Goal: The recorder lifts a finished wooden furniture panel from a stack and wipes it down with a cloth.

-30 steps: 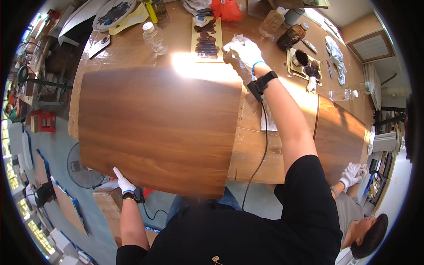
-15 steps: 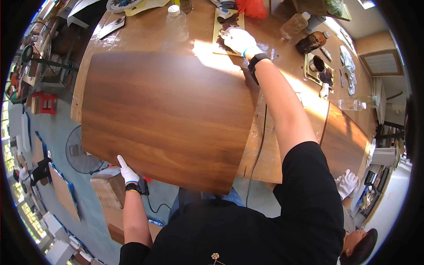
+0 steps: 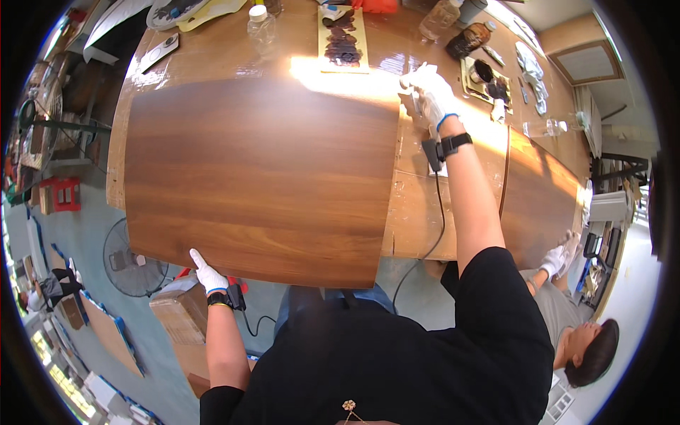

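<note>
Now both gloved hands grip the dark panel: left hand fingers pinching its seven-o'clock edge, right hand fingers curled over its two-o'clock corner; a clear bottle stands on the counter at twelve.

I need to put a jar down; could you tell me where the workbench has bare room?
The pale bench strip between the dark wood panel and the right forearm is free. The far edge, around the stained sample board, bottles and stain tray, is crowded.
</note>
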### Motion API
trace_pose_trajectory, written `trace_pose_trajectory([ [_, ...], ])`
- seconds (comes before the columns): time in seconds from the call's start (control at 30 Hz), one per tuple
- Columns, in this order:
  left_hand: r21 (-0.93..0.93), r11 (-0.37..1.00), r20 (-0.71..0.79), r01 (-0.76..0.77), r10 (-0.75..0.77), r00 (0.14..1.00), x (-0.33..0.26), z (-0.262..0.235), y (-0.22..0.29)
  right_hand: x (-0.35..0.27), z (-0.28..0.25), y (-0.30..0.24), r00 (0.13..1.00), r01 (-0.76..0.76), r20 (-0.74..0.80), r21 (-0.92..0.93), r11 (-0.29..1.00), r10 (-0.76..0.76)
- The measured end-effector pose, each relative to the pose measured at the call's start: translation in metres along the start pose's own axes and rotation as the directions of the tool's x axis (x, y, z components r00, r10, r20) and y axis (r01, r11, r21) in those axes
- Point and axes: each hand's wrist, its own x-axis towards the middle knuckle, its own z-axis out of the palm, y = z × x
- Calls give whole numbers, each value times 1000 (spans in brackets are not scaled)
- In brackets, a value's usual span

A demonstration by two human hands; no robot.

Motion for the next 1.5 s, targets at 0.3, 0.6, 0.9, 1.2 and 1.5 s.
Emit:
trace_pose_trajectory([
  [0.3, -19, 999, 29, 28, -27, 999, 9, -15, -4, -48, 10, 17, 879, 363, -25, -612, 703, -476],
  [0.6, 20, 1000, 52, 13, -14, 999, -1, 4, 2, 65, 3, 77, 830, 432, 164, -794, 428, -533],
  [0.9, 13, 1000, 31, 20, -20, 999, -16, 8, 5, -72, -5, 44, 900, 232, -208, -514, 826, -382],
  [1.2, 60, 998, 15, 19, -20, 1000, -22, 21, 7, -41, -8, 66, 827, 403, -308, -258, 878, -470],
  [1.5, 93, 996, -15, -13, 15, 1000, -29, 15, 8, -127, 8, 118, 910, 413, 9, 39, 910, -414],
])
